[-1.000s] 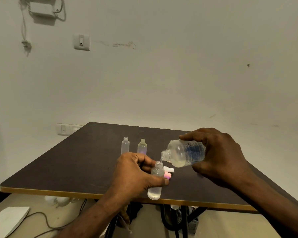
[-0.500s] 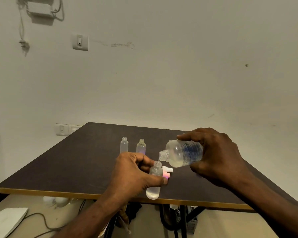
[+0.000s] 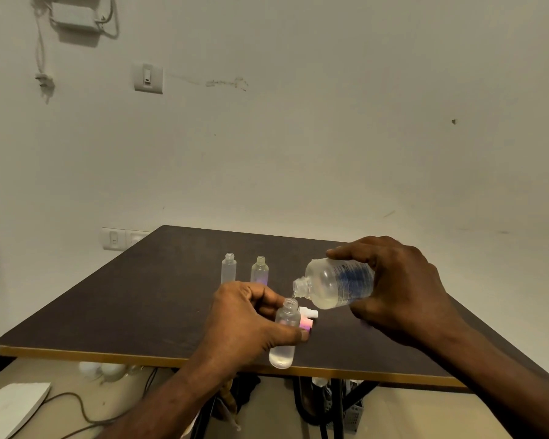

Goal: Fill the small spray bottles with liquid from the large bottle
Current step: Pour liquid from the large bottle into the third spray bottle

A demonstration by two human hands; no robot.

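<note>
At frame centre, the right hand grips the tilted, clear large bottle, blue-printed; the left hand clasps a translucent small bottle, liquid pooled low.

Both forearms are bare, no sleeves showing; left hand and right hand without gloves, rings or watch.

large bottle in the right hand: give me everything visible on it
The large bottle looks like clear plastic, rounded, with a short threaded neck and no cap. A label with blue print wraps its body. It is tipped nearly horizontal, mouth pointing left and slightly down, with pale liquid pooled along its lower side. The right hand grips its rear half, fingers over the top. Its mouth sits just above the open neck of the small bottle held by the left hand, above the table.
</note>
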